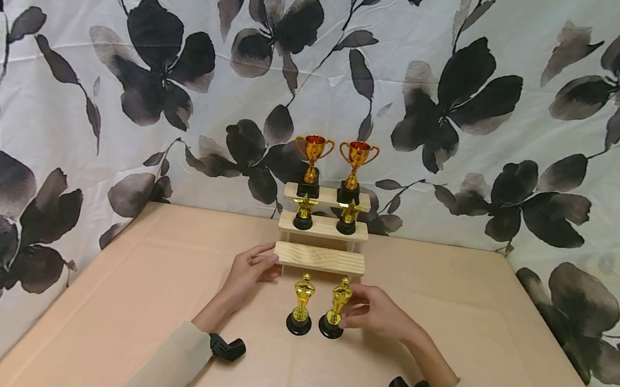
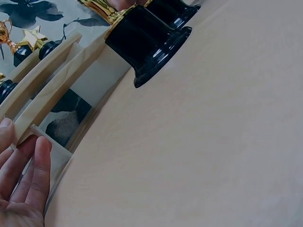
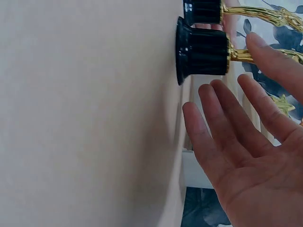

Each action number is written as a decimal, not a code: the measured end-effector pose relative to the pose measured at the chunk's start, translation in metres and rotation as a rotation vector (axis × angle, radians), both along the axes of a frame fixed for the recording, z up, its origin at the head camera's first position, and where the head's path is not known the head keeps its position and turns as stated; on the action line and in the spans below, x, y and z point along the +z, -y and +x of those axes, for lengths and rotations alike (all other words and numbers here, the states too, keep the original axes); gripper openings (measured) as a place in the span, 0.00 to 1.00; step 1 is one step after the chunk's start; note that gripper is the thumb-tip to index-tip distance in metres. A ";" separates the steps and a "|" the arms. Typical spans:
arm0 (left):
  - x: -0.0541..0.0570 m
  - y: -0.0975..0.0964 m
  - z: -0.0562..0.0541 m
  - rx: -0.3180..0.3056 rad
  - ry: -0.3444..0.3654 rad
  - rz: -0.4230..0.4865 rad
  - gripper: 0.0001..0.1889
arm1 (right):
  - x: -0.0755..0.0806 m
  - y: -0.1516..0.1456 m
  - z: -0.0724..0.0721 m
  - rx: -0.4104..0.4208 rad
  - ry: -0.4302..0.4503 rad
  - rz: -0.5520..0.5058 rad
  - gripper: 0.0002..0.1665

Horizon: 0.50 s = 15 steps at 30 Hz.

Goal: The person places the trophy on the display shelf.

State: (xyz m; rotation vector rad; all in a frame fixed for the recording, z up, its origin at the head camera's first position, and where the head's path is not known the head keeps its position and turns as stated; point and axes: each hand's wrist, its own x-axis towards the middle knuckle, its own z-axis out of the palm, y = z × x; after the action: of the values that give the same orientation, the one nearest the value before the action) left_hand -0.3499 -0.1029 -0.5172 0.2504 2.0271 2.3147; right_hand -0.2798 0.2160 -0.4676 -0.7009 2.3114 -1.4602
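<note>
A three-tier wooden display stand point(image 1: 319, 258) stands at the middle back of the table. My left hand point(image 1: 248, 274) holds the left end of its lowest step, thumb at the edge and fingers beneath in the left wrist view. Two gold figure trophies on black bases stand upright before the stand: a left one point(image 1: 303, 299) and a right one point(image 1: 339, 304). My right hand point(image 1: 379, 312) is beside the right trophy, its fingers extended around the right side. In the right wrist view the thumb point(image 3: 272, 61) overlaps the gold figure; whether it touches is unclear.
Two gold cup trophies, left point(image 1: 313, 155) and right point(image 1: 357, 160), stand on the top step. Two star trophies, left point(image 1: 304, 212) and right point(image 1: 348, 217), occupy the middle step. A floral cloth point(image 1: 363, 45) hangs behind the beige table point(image 1: 160, 278).
</note>
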 end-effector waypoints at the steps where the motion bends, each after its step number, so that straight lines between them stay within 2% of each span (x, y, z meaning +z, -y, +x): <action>1: 0.000 0.000 0.000 0.000 -0.002 -0.002 0.26 | -0.001 0.001 0.000 0.001 -0.002 0.001 0.25; 15: 0.001 0.000 0.001 0.003 0.000 -0.019 0.25 | -0.004 0.010 0.003 0.018 -0.030 0.014 0.24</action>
State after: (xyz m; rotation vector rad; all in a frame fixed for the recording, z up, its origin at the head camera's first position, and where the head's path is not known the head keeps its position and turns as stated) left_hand -0.3492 -0.1029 -0.5163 0.2472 2.0504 2.2957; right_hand -0.2764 0.2061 -0.4721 -0.7431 2.3293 -1.4336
